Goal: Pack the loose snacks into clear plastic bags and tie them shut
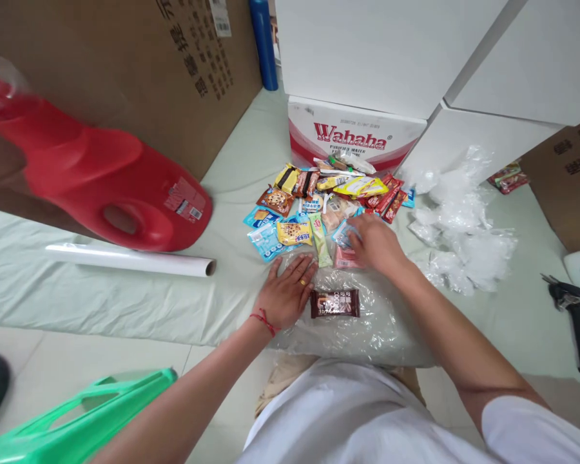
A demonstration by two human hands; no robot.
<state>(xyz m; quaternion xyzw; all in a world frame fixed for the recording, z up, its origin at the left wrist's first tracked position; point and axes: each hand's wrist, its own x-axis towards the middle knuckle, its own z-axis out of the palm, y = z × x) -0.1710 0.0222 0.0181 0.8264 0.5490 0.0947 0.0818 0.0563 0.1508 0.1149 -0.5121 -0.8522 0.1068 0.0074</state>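
Observation:
My left hand (289, 290) lies flat with fingers outstretched, pressing on a clear plastic sheet or bag (381, 322) at the table's front edge. On that plastic, to the right of this hand, rests a dark brown cocoa snack packet (335, 303). My right hand (372, 238) reaches into the pile, its fingers curled at a light blue snack packet (342, 233); its fingertips are partly hidden. Just below it is a pink packet (347, 257). Between the hands lie a green stick packet (320, 240) and a yellow cookie packet (294, 233).
Behind the pile stands a white and red water carton (352, 132). Crumpled clear bags (464, 225) lie right, with keys (563, 287) beyond. A red jug (125, 180) and a white roll (130, 260) occupy the left; a green stool (87, 412) stands below.

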